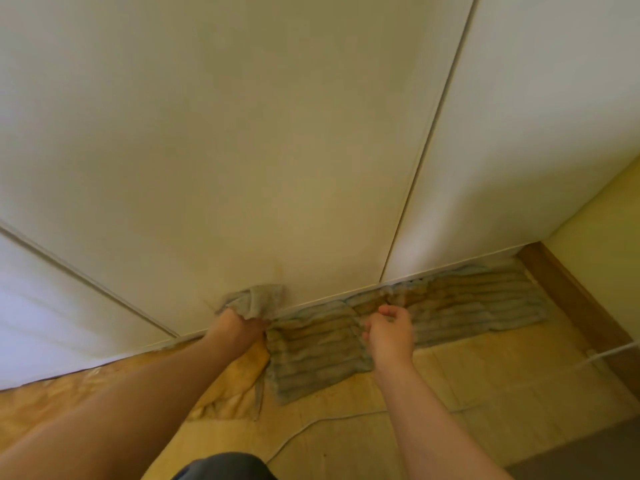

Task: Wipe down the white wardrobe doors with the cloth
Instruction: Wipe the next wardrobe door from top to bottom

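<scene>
Head view: left hand (pixel 239 329) has its fingers clenched round a bunched grey-green terry cloth (pixel 258 301), which sticks up past the knuckles and presses flat on the middle white wardrobe door (pixel 242 150), right at its bottom edge. Faint yellowish streak (pixel 278 271) on the panel just above the fingers. Right hand (pixel 389 332) hangs loosely curled, holding nothing, over a ribbed grey fabric mat (pixel 467 306) lying along the door's base. Thin white cable (pixel 311 426) on the tan floor (pixel 450 393), nearer the body than either hand.

Step, my read: lowest strip of middle door. Next: stroke up over the streak, then the right-hand door (pixel 536 133).
</scene>
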`<move>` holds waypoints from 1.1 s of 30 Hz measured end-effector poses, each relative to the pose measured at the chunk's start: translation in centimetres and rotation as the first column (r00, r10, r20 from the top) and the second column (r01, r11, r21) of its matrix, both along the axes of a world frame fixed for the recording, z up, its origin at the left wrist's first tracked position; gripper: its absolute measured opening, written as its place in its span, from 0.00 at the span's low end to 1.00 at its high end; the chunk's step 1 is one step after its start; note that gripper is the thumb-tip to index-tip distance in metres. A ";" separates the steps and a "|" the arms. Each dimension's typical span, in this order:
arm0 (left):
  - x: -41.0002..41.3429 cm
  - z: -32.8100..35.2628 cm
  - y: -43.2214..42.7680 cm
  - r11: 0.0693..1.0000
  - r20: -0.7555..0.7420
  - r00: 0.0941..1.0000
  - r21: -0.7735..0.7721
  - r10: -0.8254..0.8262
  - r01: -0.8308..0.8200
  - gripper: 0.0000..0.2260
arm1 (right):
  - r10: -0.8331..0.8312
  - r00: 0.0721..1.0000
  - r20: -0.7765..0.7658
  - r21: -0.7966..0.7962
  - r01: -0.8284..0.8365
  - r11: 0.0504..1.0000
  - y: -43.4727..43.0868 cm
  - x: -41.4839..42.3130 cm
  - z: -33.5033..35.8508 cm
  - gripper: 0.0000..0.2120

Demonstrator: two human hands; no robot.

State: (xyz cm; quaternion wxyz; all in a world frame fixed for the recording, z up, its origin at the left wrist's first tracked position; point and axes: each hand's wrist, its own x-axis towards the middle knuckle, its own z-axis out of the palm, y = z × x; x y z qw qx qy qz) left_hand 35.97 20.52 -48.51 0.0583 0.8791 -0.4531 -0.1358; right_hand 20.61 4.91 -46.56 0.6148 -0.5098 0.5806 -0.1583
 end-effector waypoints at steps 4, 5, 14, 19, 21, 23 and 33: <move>-1.5 -1.1 -4.4 0.956 0.290 0.913 0.131 -0.289 0.261 0.23 | -0.007 1.000 0.013 0.018 0.007 1.000 0.4 0.5 -0.4 0.10; -2.1 -1.6 -5.3 0.961 0.243 0.930 0.086 -0.275 0.262 0.22 | -0.008 1.000 0.008 0.021 0.008 1.000 0.6 0.6 -0.7 0.10; 0.5 3.1 -1.3 0.992 0.174 0.980 -0.065 -0.093 0.106 0.19 | 0.020 1.000 -0.024 0.027 -0.019 0.999 0.8 1.4 -1.2 0.09; 1.1 2.7 -0.1 0.967 0.191 0.954 -0.062 -0.230 0.246 0.23 | 0.040 0.999 -0.027 0.030 -0.039 0.999 1.5 1.5 -1.0 0.10; 1.7 1.2 1.4 0.967 0.285 0.957 -0.230 -0.042 0.111 0.29 | 0.070 0.997 -0.023 0.021 -0.069 0.997 1.9 1.8 -1.0 0.07; 1.1 2.3 0.7 0.968 0.348 0.936 -0.209 -0.058 0.137 0.31 | 0.079 0.996 -0.032 0.025 -0.078 0.997 2.3 2.0 -1.2 0.06; 1.4 1.2 3.0 0.941 0.449 0.857 -0.096 -0.251 0.326 0.30 | 0.119 0.993 -0.019 0.019 -0.118 0.993 3.2 2.6 -0.2 0.06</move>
